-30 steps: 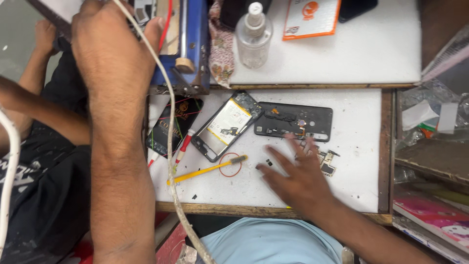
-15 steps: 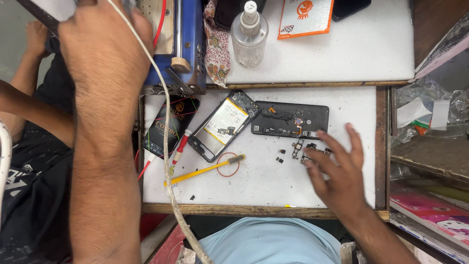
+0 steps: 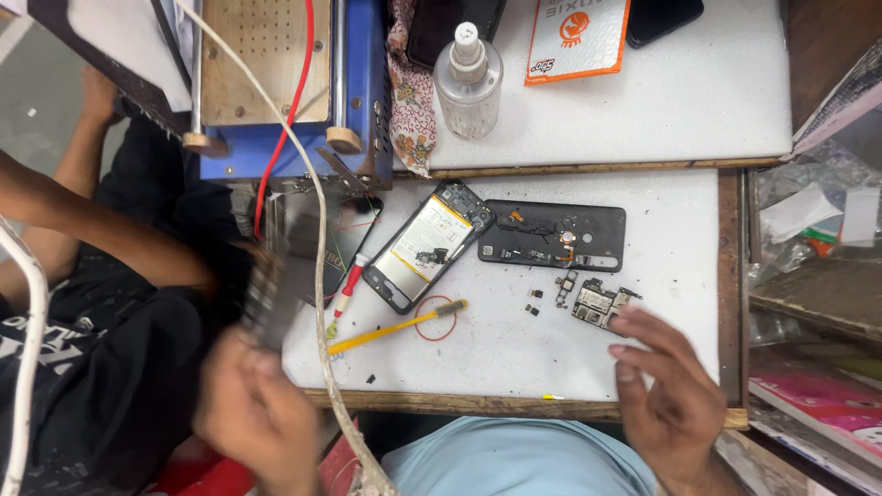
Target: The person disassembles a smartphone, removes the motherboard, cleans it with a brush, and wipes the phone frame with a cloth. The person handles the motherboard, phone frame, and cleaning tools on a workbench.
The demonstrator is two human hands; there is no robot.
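- Lower right of the white desk (image 3: 671, 230), between the circuit board (image 3: 602, 305) and the right edge: bare surface, open from the front.
- Right hand (image 3: 675, 390) hovers over the front right corner, fingers spread, partly covering that approach.
- Centre strip crowded: opened phone (image 3: 427, 246), black back cover (image 3: 556, 234), small loose parts (image 3: 533, 301), yellow brush (image 3: 400, 326), red ring (image 3: 436, 319).
- Left side blocked by the blue machine (image 3: 276, 83); a white cable (image 3: 317, 257) hangs across the front left.
- Left hand (image 3: 257, 413), blurred, holds a dark flat piece (image 3: 271, 294) there.
- Upper shelf (image 3: 698, 101): spray bottle (image 3: 469, 78) stands left, bare room right.
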